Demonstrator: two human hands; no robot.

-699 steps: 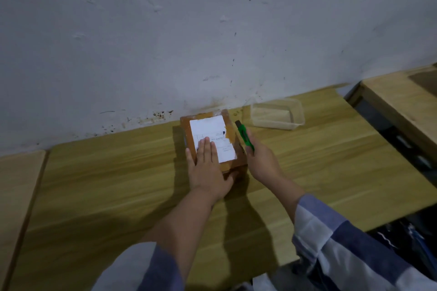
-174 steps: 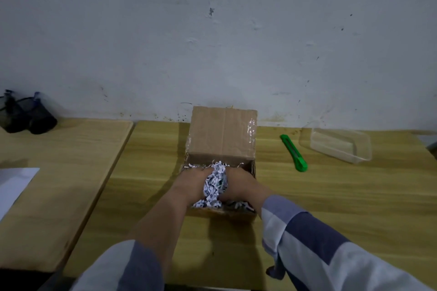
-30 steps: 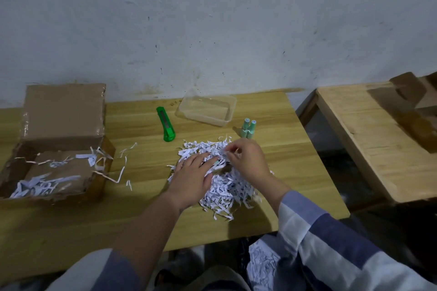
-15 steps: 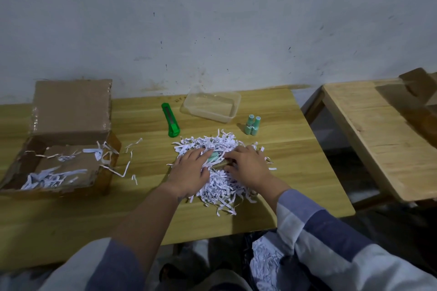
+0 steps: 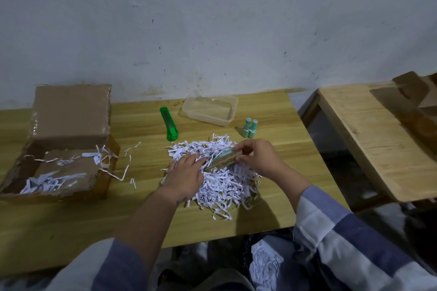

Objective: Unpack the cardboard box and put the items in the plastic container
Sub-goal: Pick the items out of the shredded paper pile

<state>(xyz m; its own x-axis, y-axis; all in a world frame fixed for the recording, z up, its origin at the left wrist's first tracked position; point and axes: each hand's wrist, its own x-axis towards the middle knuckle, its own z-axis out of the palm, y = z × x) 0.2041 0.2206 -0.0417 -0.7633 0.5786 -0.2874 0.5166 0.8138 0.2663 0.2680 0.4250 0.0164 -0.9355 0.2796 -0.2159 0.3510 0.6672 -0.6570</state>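
Observation:
A heap of white shredded paper (image 5: 220,182) lies on the wooden table (image 5: 94,220). My right hand (image 5: 257,158) grips a small flat brown-and-teal packet (image 5: 224,159), tilted, just above the heap. My left hand (image 5: 186,176) rests flat on the heap's left side, fingers spread, its fingertips near the packet's lower end. The open cardboard box (image 5: 59,149) sits at the left with a few paper strips inside. The clear plastic container (image 5: 209,111) stands at the back of the table with nothing visible in it. Two small teal bottles (image 5: 250,127) stand right of it.
A green utility knife (image 5: 169,126) lies between the box and the container. Loose paper strips (image 5: 127,168) trail from the box. A second wooden table (image 5: 378,139) stands to the right across a gap. More shredded paper (image 5: 264,264) lies below the table's front edge.
My right hand has pulled the brown-and-teal packet up out of the shredded paper. My left hand stays pressed on the heap.

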